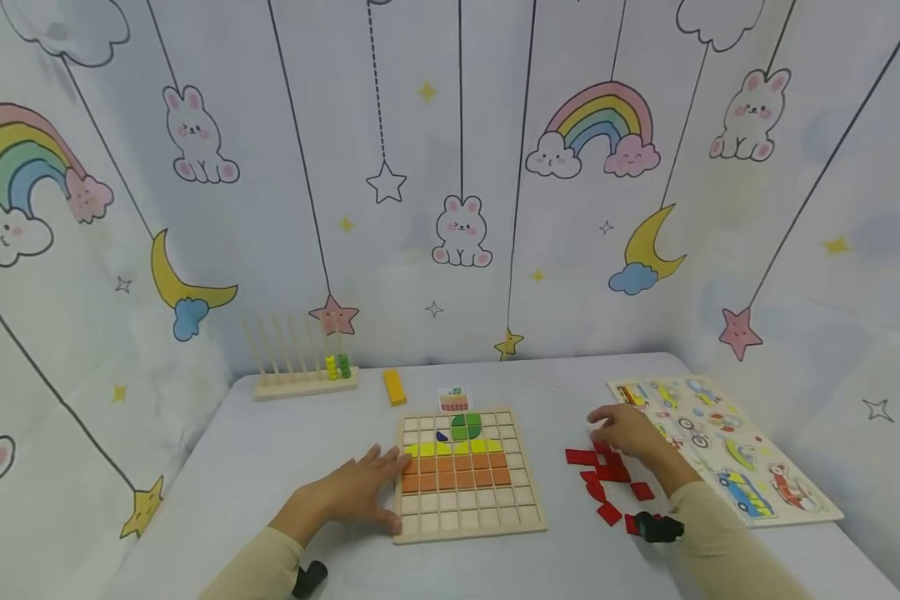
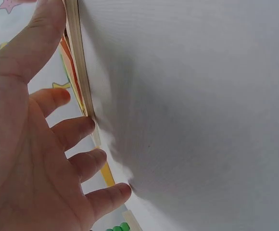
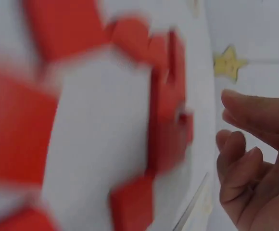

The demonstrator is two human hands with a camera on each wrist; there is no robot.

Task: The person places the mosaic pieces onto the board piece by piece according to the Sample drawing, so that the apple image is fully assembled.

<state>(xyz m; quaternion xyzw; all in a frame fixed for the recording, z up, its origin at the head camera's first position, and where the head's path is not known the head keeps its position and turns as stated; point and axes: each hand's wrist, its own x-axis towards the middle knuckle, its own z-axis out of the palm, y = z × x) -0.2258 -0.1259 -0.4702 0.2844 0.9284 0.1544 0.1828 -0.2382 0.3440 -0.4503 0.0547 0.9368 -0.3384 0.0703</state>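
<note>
- The left hand [image 1: 352, 493] lies flat with fingers spread and straight, fingertips touching the left edge of the wooden grid board [image 1: 525, 508].
- The right hand [image 1: 630, 433] hovers over the red tiles [image 1: 607, 483]; its fingers look loosely curled, though the blurred wrist view leaves it unclear whether they pinch one.
- The board carries yellow and orange rows and a green piece.
- Right of the tiles lies a vehicle puzzle board [image 1: 810, 510]; at the back stand a peg rack [image 1: 303, 383] and a yellow block [image 1: 394, 387].
</note>
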